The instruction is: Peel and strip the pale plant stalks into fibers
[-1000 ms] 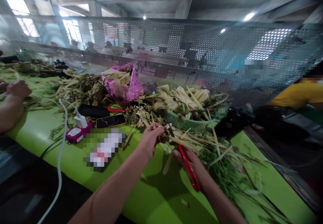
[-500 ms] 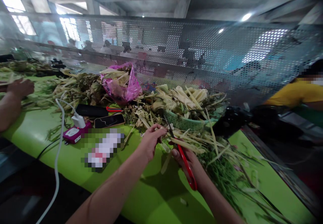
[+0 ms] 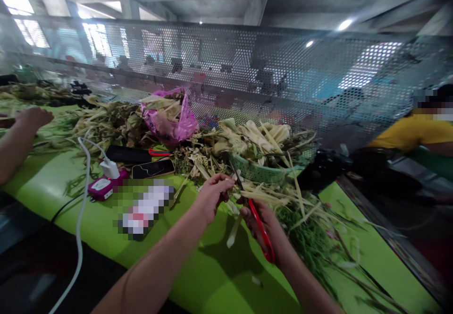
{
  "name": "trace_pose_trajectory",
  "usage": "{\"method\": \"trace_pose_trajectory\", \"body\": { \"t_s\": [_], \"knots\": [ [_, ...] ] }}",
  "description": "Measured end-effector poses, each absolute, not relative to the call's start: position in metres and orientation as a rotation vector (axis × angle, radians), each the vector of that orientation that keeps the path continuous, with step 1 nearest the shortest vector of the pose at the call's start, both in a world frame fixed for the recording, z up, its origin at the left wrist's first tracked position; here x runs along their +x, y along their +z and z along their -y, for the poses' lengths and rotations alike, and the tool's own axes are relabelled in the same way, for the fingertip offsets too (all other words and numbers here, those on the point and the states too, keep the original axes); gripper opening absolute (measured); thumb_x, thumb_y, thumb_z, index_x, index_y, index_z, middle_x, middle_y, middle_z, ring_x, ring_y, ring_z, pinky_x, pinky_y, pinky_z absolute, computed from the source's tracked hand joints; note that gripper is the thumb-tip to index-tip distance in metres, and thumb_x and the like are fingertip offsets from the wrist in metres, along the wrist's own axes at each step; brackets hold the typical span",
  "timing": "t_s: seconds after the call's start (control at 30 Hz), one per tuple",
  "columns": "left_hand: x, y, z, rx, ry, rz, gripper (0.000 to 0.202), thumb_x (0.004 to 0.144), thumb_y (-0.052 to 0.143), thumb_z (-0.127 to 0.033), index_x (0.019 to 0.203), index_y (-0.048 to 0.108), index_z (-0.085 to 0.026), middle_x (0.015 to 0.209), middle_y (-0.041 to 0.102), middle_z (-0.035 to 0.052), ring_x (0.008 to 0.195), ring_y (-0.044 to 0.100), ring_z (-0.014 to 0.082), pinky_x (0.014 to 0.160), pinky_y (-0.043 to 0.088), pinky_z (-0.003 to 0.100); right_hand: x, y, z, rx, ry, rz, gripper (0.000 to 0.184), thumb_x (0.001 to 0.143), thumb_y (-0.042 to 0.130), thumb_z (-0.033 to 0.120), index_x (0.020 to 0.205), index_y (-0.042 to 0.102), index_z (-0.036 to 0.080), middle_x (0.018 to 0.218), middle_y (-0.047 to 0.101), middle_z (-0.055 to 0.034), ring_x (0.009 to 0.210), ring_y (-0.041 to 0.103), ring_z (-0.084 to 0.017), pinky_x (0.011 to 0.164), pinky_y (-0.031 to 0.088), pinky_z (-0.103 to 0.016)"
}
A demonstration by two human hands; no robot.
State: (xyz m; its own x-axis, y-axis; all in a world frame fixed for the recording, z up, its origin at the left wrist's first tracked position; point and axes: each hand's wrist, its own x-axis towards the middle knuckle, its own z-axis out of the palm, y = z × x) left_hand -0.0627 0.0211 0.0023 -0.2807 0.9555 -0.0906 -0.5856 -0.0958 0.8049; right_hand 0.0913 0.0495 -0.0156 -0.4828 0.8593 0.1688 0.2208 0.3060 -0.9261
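My left hand is closed in a pinch at the middle of the table, with a pale strip of husk below its fingertips; the pinched end is mostly hidden. Red-handled scissors are in my right hand, blades pointing up and away beside the left fingertips. Just beyond both hands lie loose pale husk strips. A green basket heaped with dry husks stands behind them. Feathery green stalks lie right of my right hand.
To the left are a phone, a purple power socket with a white cable, and a second red-handled tool. A pink bag holds husks. Another person's hand is at far left. A mesh partition stands behind.
My hands have barely moved; the scissors have shifted slightly and the pale strip hangs a little lower and to the right. The other person's hand at left has moved slightly right.
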Motion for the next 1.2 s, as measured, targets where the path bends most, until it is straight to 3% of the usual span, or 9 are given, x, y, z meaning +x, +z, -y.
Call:
{"method": "trace_pose_trajectory", "body": {
  "t_s": [0.07, 0.13, 0.3, 0.4, 0.5, 0.7, 0.9, 1.03, 1.2],
  "knots": [
    [-0.065, 0.002, -0.022, 0.576, 1.673, -0.919, 0.022, 0.059, 0.075, -0.028, 0.068, 0.058, -0.016, 0.063, 0.052, -0.0042, 0.050, 0.042, 0.0038, 0.047, 0.030, 0.018, 0.092, -0.016, -0.050, -1.058, 1.288, 1.873, 0.043, 0.076, 0.061, 0.052, 0.105, 0.059, 0.021, 0.057, 0.052, 0.0026, 0.043, 0.046, -0.013, 0.036, 0.038, -0.023],
    [-0.067, 0.001, -0.022, 0.577, 1.698, -0.924, 0.024, 0.060, 0.076, -0.029, 0.069, 0.058, -0.016, 0.063, 0.053, -0.0041, 0.050, 0.043, 0.0038, 0.047, 0.032, 0.018, 0.092, -0.012, -0.050, -1.088, 1.316, 1.870, 0.044, 0.075, 0.062, 0.052, 0.106, 0.057, 0.023, 0.061, 0.055, 0.0020, 0.046, 0.049, -0.013, 0.037, 0.038, -0.022],
    [-0.068, 0.001, -0.023, 0.512, 1.731, -0.926, 0.029, 0.061, 0.076, -0.034, 0.073, 0.055, -0.017, 0.068, 0.053, -0.0042, 0.054, 0.051, 0.0064, 0.051, 0.044, 0.020, 0.093, -0.001, -0.052, -0.989, 1.304, 1.754, 0.046, 0.066, 0.074, 0.043, 0.102, 0.059, 0.021, 0.079, 0.065, -0.0017, 0.072, 0.062, -0.018, 0.065, 0.052, -0.029],
    [-0.063, 0.000, -0.022, 0.519, 1.665, -0.937, 0.032, 0.062, 0.075, -0.037, 0.077, 0.054, -0.017, 0.071, 0.056, -0.0030, 0.053, 0.056, 0.0086, 0.051, 0.049, 0.024, 0.095, -0.002, -0.056, -0.919, 1.341, 1.595, 0.053, 0.065, 0.077, 0.039, 0.110, 0.055, 0.022, 0.093, 0.066, -0.0044, 0.087, 0.063, -0.021, 0.081, 0.051, -0.035],
    [-0.058, -0.002, -0.022, 0.566, 1.602, -0.954, 0.034, 0.065, 0.074, -0.040, 0.080, 0.054, -0.017, 0.075, 0.059, -0.0006, 0.055, 0.060, 0.0109, 0.052, 0.051, 0.026, 0.097, -0.003, -0.058, -0.860, 1.364, 1.461, 0.055, 0.064, 0.079, 0.035, 0.111, 0.053, 0.025, 0.100, 0.066, -0.0043, 0.095, 0.063, -0.021, 0.085, 0.051, -0.036],
    [-0.051, -0.009, -0.022, 0.668, 1.549, -1.026, 0.032, 0.070, 0.072, -0.039, 0.075, 0.049, -0.018, 0.069, 0.057, -0.0025, 0.055, 0.058, 0.0092, 0.053, 0.053, 0.025, 0.094, 0.001, -0.053, -0.840, 1.417, 1.345, 0.052, 0.060, 0.081, 0.027, 0.105, 0.056, 0.025, 0.091, 0.064, -0.0006, 0.084, 0.064, -0.018, 0.081, 0.053, -0.034],
    [-0.049, -0.010, -0.020, 0.724, 1.453, -0.971, 0.032, 0.072, 0.070, -0.040, 0.079, 0.051, -0.016, 0.074, 0.060, 0.0015, 0.061, 0.060, 0.0110, 0.059, 0.054, 0.028, 0.096, -0.002, -0.054, -0.826, 1.416, 1.283, 0.047, 0.061, 0.079, 0.022, 0.104, 0.059, 0.023, 0.080, 0.060, 0.0015, 0.072, 0.060, -0.013, 0.069, 0.052, -0.027],
    [-0.048, -0.009, -0.021, 0.771, 1.350, -0.878, 0.037, 0.065, 0.077, -0.028, 0.091, 0.055, -0.013, 0.082, 0.064, 0.0055, 0.068, 0.062, 0.0123, 0.067, 0.052, 0.028, 0.099, 0.000, -0.053, -0.807, 1.403, 1.258, 0.046, 0.063, 0.078, 0.021, 0.104, 0.058, 0.023, 0.075, 0.059, 0.0025, 0.068, 0.058, -0.012, 0.065, 0.050, -0.025],
    [-0.043, -0.014, -0.023, 0.826, 1.445, -0.971, 0.034, 0.059, 0.077, -0.013, 0.084, 0.054, -0.013, 0.075, 0.062, 0.0017, 0.064, 0.058, 0.0087, 0.066, 0.046, 0.023, 0.097, 0.002, -0.049, -0.826, 1.352, 1.265, 0.047, 0.062, 0.079, 0.024, 0.103, 0.058, 0.023, 0.078, 0.059, 0.0018, 0.069, 0.058, -0.012, 0.067, 0.049, -0.026]
  ]
}}
